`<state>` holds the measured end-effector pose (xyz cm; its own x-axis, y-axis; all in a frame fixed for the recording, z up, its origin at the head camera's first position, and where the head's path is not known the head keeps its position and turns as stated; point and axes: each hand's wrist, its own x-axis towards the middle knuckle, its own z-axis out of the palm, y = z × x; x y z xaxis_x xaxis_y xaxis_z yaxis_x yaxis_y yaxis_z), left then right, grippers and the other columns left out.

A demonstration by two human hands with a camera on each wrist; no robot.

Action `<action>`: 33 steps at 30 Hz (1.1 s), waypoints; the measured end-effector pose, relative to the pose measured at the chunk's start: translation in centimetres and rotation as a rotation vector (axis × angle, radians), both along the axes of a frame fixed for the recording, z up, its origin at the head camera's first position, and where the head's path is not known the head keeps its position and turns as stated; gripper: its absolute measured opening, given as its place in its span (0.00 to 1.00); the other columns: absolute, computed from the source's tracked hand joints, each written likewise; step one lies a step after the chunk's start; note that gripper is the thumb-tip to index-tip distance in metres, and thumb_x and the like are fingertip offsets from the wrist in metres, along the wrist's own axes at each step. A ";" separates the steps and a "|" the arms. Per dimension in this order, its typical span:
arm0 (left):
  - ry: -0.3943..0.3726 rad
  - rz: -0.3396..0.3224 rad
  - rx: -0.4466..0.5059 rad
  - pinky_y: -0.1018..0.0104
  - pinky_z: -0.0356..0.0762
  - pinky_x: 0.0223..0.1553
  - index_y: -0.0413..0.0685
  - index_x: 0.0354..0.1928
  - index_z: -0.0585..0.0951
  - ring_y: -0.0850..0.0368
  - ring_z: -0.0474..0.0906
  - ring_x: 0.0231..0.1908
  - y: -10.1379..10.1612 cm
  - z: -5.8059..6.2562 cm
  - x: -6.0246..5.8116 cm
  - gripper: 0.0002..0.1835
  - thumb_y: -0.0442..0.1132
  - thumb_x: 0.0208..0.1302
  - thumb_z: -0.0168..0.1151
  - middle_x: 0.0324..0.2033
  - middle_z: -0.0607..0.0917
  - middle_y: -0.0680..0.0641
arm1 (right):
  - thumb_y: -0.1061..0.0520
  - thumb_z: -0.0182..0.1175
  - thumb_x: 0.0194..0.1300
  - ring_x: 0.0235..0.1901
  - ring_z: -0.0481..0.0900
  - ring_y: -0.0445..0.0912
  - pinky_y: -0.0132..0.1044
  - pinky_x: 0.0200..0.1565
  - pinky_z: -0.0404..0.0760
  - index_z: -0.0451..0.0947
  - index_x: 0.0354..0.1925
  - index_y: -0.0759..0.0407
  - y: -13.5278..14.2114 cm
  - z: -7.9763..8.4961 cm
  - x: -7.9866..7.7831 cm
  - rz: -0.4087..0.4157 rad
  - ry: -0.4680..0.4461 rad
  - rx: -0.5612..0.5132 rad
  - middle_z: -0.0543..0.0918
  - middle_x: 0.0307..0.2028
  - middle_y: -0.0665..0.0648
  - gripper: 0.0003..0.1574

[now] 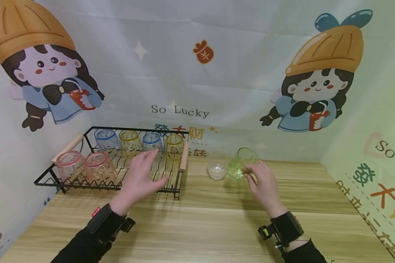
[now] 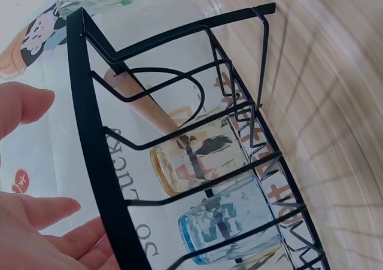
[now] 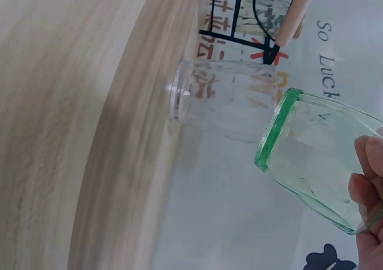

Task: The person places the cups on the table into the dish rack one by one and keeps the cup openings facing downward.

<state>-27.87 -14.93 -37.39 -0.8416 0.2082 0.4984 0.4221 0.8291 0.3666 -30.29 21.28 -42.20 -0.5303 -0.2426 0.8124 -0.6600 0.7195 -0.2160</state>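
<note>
My right hand [image 1: 263, 180] pinches a green glass [image 3: 323, 156] near its rim. The glass tilts, its thick base held off the wooden table in the right wrist view. Just left of it a clear glass [image 1: 217, 171] stands upright on the table. My left hand [image 1: 138, 177] is over the front of a black wire rack [image 2: 88, 138], thumb and fingers spread, holding nothing. Behind its fingers, in the rack, sit a blue glass [image 2: 230, 222] and a yellow glass [image 2: 200, 156], both upside down.
More upside-down glasses fill the rack's left part: a blue one [image 1: 107, 140], a yellow one [image 1: 130, 140] and two pink ones, the nearer of them by the middle [image 1: 100, 168]. Wooden handles [image 1: 184, 157] rise at the rack's ends. A printed cloth [image 1: 237, 91] hangs behind the table.
</note>
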 end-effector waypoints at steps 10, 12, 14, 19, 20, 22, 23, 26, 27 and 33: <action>0.044 -0.030 -0.005 0.39 0.56 0.65 0.37 0.68 0.61 0.36 0.60 0.63 0.7 0.2 -0.2 0.50 0.50 0.45 0.73 0.63 0.67 0.34 | 0.73 0.66 0.49 0.35 0.79 0.51 0.54 0.63 0.68 0.78 0.37 0.64 -0.9 0.7 0.5 0.087 0.070 -0.042 0.84 0.30 0.58 0.14; 0.051 -0.034 -0.009 0.39 0.56 0.65 0.37 0.68 0.61 0.36 0.61 0.63 0.9 0.3 -0.2 0.51 0.51 0.45 0.73 0.63 0.67 0.34 | 0.73 0.66 0.49 0.35 0.79 0.51 0.54 0.63 0.67 0.78 0.37 0.64 -1.1 0.8 0.6 0.101 0.080 -0.050 0.84 0.30 0.58 0.15; 0.051 -0.044 -0.001 0.39 0.56 0.65 0.37 0.69 0.61 0.37 0.61 0.63 1.2 0.4 -0.2 0.51 0.50 0.45 0.73 0.63 0.67 0.34 | 0.73 0.66 0.50 0.36 0.79 0.50 0.53 0.64 0.66 0.78 0.37 0.64 -1.3 1.0 0.8 0.111 0.070 -0.056 0.84 0.31 0.58 0.14; 0.033 -0.074 0.020 0.40 0.58 0.65 0.38 0.69 0.60 0.38 0.60 0.64 1.8 0.5 -0.1 0.50 0.50 0.47 0.72 0.64 0.66 0.35 | 0.72 0.65 0.51 0.36 0.79 0.50 0.53 0.64 0.66 0.78 0.37 0.64 -2.0 1.5 1.0 0.139 0.070 -0.076 0.84 0.31 0.58 0.13; 0.029 -0.079 0.025 0.40 0.59 0.65 0.38 0.69 0.60 0.38 0.60 0.64 2.0 0.5 -0.1 0.49 0.50 0.47 0.72 0.64 0.66 0.35 | 0.72 0.65 0.51 0.36 0.79 0.50 0.53 0.64 0.67 0.78 0.37 0.64 -2.1 1.6 1.0 0.146 0.070 -0.085 0.84 0.31 0.58 0.13; 0.035 -0.082 0.022 0.40 0.59 0.65 0.39 0.69 0.60 0.38 0.60 0.63 2.3 0.5 -0.1 0.49 0.50 0.47 0.72 0.64 0.66 0.35 | 0.72 0.65 0.50 0.36 0.79 0.50 0.54 0.63 0.67 0.78 0.37 0.64 -2.3 1.6 1.0 0.160 0.084 -0.096 0.84 0.31 0.58 0.14; 0.042 -0.081 0.020 0.40 0.60 0.65 0.39 0.69 0.61 0.38 0.61 0.63 2.5 0.5 -0.2 0.49 0.50 0.47 0.72 0.63 0.67 0.35 | 0.72 0.65 0.50 0.36 0.79 0.50 0.53 0.64 0.67 0.78 0.37 0.64 -2.4 1.6 1.0 0.165 0.080 -0.104 0.84 0.31 0.58 0.13; 0.044 -0.079 0.024 0.40 0.60 0.64 0.40 0.69 0.61 0.38 0.62 0.63 2.9 0.5 -0.2 0.50 0.50 0.45 0.73 0.63 0.67 0.36 | 0.73 0.65 0.49 0.37 0.79 0.50 0.51 0.65 0.67 0.79 0.37 0.65 -2.7 1.7 1.1 0.173 0.091 -0.119 0.84 0.31 0.58 0.14; 0.043 -0.081 0.027 0.40 0.60 0.64 0.40 0.69 0.61 0.38 0.62 0.63 3.1 0.5 -0.2 0.50 0.50 0.45 0.73 0.64 0.67 0.36 | 0.74 0.66 0.48 0.37 0.79 0.50 0.50 0.65 0.66 0.79 0.36 0.65 -2.8 1.7 1.1 0.176 0.095 -0.123 0.84 0.31 0.58 0.15; -0.004 -0.099 0.055 0.39 0.58 0.66 0.41 0.69 0.60 0.39 0.59 0.65 3.8 0.5 0.0 0.50 0.50 0.47 0.72 0.65 0.65 0.36 | 0.77 0.66 0.45 0.36 0.79 0.51 0.44 0.67 0.64 0.79 0.36 0.65 -3.7 1.9 1.5 0.213 0.146 -0.164 0.84 0.31 0.58 0.18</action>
<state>-27.87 -11.16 -36.85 -0.8201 0.2631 0.5082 0.4996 0.7621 0.4118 -28.82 17.57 -40.25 -0.3568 -0.1945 0.9137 -0.8246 0.5252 -0.2102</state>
